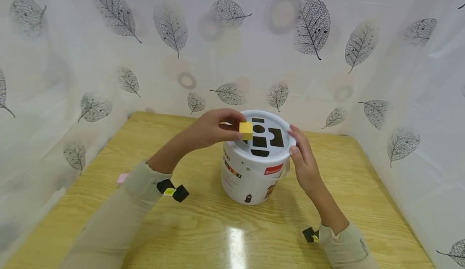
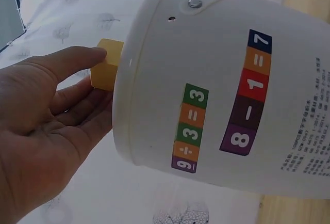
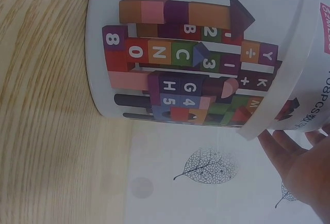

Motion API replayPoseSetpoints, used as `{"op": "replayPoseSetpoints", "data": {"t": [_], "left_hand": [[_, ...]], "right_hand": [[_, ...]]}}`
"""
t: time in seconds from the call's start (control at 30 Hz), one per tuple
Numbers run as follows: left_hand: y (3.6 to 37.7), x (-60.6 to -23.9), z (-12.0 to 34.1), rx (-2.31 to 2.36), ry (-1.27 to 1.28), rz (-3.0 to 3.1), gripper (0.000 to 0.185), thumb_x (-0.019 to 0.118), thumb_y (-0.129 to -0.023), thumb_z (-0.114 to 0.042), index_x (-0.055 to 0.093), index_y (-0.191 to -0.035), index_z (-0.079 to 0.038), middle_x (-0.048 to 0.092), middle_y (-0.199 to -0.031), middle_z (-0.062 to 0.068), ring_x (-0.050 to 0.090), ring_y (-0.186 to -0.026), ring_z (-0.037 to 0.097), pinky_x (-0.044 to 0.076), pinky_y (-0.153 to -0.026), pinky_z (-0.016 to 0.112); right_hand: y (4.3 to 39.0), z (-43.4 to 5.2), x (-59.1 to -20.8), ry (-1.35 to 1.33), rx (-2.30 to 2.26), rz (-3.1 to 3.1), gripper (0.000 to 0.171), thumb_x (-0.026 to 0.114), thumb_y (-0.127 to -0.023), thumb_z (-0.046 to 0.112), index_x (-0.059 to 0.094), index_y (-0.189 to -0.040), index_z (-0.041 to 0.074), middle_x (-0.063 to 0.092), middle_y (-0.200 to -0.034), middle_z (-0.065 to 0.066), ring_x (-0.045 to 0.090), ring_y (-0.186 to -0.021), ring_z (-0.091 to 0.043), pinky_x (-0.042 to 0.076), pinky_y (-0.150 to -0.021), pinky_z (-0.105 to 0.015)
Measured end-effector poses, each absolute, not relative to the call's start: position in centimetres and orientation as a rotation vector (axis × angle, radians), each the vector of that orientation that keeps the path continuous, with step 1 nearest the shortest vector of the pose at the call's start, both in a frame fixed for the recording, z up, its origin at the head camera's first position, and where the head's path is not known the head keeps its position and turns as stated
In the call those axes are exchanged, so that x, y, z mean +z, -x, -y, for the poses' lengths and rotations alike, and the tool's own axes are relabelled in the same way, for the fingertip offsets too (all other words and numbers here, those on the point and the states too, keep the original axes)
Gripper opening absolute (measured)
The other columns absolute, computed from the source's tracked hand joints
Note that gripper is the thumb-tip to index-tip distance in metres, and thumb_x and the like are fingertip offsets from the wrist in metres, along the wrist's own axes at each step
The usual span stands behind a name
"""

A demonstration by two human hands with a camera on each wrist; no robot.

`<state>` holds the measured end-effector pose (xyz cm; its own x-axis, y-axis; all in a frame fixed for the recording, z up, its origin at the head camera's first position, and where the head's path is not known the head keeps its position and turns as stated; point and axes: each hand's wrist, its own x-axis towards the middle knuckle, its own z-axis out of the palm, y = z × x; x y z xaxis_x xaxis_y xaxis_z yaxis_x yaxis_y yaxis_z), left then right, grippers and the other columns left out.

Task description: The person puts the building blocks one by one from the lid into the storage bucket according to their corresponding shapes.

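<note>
A white bucket (image 1: 241,184) stands on the table, its light lid (image 1: 283,143) cut with dark shaped holes. My left hand (image 1: 212,129) pinches a small yellow block (image 1: 246,130) between thumb and fingers over the left part of the lid. In the left wrist view the yellow block (image 2: 104,66) is right at the lid's edge, with the left hand (image 2: 41,110) beside it. My right hand (image 1: 305,162) rests against the bucket's right side, its fingertips on the lid's rim. The right wrist view shows this hand (image 3: 304,167) beside the bucket (image 3: 154,38), with printed blocks on its wall.
A white carrying handle (image 1: 286,171) hangs at the bucket's right side. On the left part of the wooden table (image 1: 192,228) lies a small pink piece (image 1: 122,178). A leaf-patterned curtain (image 1: 218,67) borders the table at the back and sides.
</note>
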<state>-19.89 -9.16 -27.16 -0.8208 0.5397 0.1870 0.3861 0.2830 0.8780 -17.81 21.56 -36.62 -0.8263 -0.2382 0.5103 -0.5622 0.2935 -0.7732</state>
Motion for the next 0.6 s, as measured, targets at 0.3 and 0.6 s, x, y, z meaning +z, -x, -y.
{"op": "replayPoseSetpoints", "data": {"t": [0.3,0.6], "left_hand": [[20.6,-27.2,6.4,1.335,-0.933,-2.483,0.037,0.077,-0.09,-0.024,0.065,-0.124,-0.015,0.067,-0.119,-0.001,0.063,-0.114,0.015,0.052,-0.1,0.035],[20.3,-26.9,5.5,1.253,-0.946,-2.521,0.032,0.076,-0.092,-0.02,0.066,-0.122,-0.015,0.068,-0.116,-0.002,0.064,-0.111,0.013,0.052,-0.098,0.033]], "right_hand": [[17.8,-21.7,-36.9,-0.696,1.547,2.293,0.045,0.036,-0.109,0.02,0.039,-0.154,0.017,0.026,-0.165,0.004,0.028,-0.151,-0.023,0.032,-0.113,-0.016],[17.9,-21.9,-36.8,-0.738,1.527,2.289,0.046,0.037,-0.109,0.019,0.037,-0.154,0.014,0.025,-0.165,-0.001,0.026,-0.151,-0.026,0.03,-0.114,-0.017]]}}
